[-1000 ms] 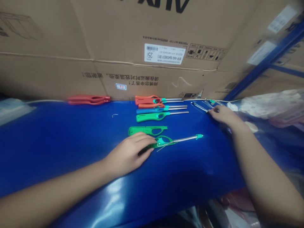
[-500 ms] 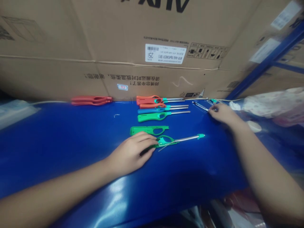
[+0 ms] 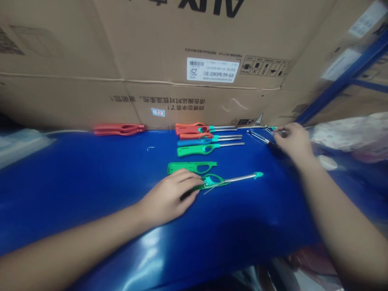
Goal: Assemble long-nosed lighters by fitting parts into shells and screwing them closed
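My left hand [image 3: 168,197] lies over the handle of a green lighter with a metal tube [image 3: 230,178] on the blue table [image 3: 75,178], fingers curled down on it. A loose green handle shell [image 3: 190,166] lies just beyond that hand. My right hand [image 3: 292,139] is at the back right, fingers pinched on a thin metal part among several metal tubes [image 3: 257,136]. Between the hands, near the cardboard, lie assembled lighters in a row: orange [image 3: 189,129], blue [image 3: 197,142] and green [image 3: 197,150].
A large cardboard box [image 3: 182,60] walls off the back of the table. Orange handle shells [image 3: 118,129] lie at its foot on the left. Clear plastic bags sit at the far left [image 3: 18,141] and right [image 3: 348,133]. A blue rack post [image 3: 339,81] rises at right.
My right hand has lifted slightly and drawn right, away from the metal tubes, with a small part pinched. My left hand stays on the green lighter.
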A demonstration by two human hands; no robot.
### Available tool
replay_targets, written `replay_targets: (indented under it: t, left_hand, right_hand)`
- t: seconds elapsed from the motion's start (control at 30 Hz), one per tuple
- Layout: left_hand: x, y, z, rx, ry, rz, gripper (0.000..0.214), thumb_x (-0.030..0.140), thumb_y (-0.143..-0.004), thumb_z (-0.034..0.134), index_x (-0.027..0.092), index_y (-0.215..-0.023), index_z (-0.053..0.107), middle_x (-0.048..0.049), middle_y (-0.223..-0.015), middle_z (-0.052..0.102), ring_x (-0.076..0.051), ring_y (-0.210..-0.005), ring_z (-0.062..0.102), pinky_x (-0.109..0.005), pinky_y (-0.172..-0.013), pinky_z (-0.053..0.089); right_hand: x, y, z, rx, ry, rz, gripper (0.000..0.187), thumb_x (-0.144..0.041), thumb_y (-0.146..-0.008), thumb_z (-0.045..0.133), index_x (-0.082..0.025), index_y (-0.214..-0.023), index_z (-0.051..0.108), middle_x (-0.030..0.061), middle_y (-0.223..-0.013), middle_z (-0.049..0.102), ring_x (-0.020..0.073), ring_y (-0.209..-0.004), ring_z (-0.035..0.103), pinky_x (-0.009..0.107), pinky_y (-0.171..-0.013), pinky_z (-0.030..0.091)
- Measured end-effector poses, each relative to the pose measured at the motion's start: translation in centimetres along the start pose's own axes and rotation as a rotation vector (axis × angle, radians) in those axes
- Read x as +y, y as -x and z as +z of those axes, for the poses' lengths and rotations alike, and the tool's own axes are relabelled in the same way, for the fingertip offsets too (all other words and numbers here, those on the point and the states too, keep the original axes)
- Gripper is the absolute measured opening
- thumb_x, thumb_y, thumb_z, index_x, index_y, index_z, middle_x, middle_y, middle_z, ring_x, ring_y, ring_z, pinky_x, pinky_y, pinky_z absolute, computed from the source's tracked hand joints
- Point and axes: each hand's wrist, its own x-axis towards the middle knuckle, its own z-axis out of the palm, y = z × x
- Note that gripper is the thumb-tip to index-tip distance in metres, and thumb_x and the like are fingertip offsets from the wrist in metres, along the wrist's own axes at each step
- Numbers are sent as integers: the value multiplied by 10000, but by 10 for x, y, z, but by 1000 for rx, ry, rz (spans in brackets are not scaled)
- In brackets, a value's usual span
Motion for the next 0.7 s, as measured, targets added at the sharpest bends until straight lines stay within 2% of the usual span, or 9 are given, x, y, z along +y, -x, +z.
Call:
replay_targets:
  t: [0.07,0.13,0.17,0.27,0.33,0.4,0.53,0.63,0.7]
  left_hand:
    - [1,0,-1,24,1,-27,285,178,-964,558,189,-1238,635,-80,-1154,699,-199,-1094,643,-364,-964,561]
    - [2,0,-2,68,-7,-70,367,197,-957,584,195,-1324,580,-82,-1228,668,-192,-1144,623,-355,-1005,543]
    - [3,0,-2,92,-16,-95,416,208,-954,595,198,-1367,547,-86,-1271,645,-193,-1178,606,-355,-1030,530]
    - [6,-1,-5,149,-68,-135,521,234,-951,615,195,-1449,465,-102,-1355,586,-209,-1256,550,-375,-1084,491]
    - [9,-3,-8,168,-100,-123,562,259,-948,635,180,-1468,437,-116,-1370,576,-226,-1275,532,-390,-1092,480]
    - [14,-4,-13,135,-101,-86,486,265,-955,631,165,-1411,494,-114,-1315,617,-224,-1226,564,-379,-1054,498]
    - [25,-8,-28,-39,-51,-66,171,219,-994,555,159,-1105,669,-60,-1010,710,-176,-936,662,-303,-833,552]
    - [27,-8,-35,-27,-14,-161,169,231,-982,584,176,-1103,688,-43,-996,728,-160,-891,678,-273,-786,544]
    - [22,-8,-34,11,34,-228,174,225,-969,604,194,-1117,692,-31,-1025,735,-148,-903,681,-257,-800,539]
  right_hand:
    - [-21,8,-3,68,-123,35,95,-260,-836,615,-198,-836,687,130,-893,680,243,-811,670,382,-788,552]
    - [-50,23,-5,54,-246,1,127,-329,-850,648,-215,-894,682,79,-859,698,204,-715,668,343,-667,561]
    - [-66,32,-5,1,-437,-56,123,-324,-836,683,-219,-901,677,71,-873,706,204,-727,674,342,-663,565]
    - [-115,67,-7,-156,-806,-365,70,-249,-835,712,-240,-886,666,43,-931,684,197,-852,676,345,-763,577]
    - [-142,90,-11,-266,-861,-586,93,-167,-879,659,-244,-931,676,41,-955,672,185,-914,662,350,-838,563]
    - [-161,107,-15,-401,-840,-741,170,-98,-903,612,-234,-981,677,46,-1005,671,163,-956,657,322,-880,545]
    - [-174,121,-16,-504,-898,-812,230,-80,-932,562,-224,-1093,642,62,-1079,629,151,-1019,629,304,-930,519]
    - [-169,121,-10,-460,-853,-696,396,-152,-897,648,-207,-1272,533,79,-1124,562,155,-919,596,311,-843,535]
    - [-163,120,-5,-455,-736,-667,396,-213,-890,678,-199,-1256,527,75,-1100,546,154,-853,571,305,-767,530]
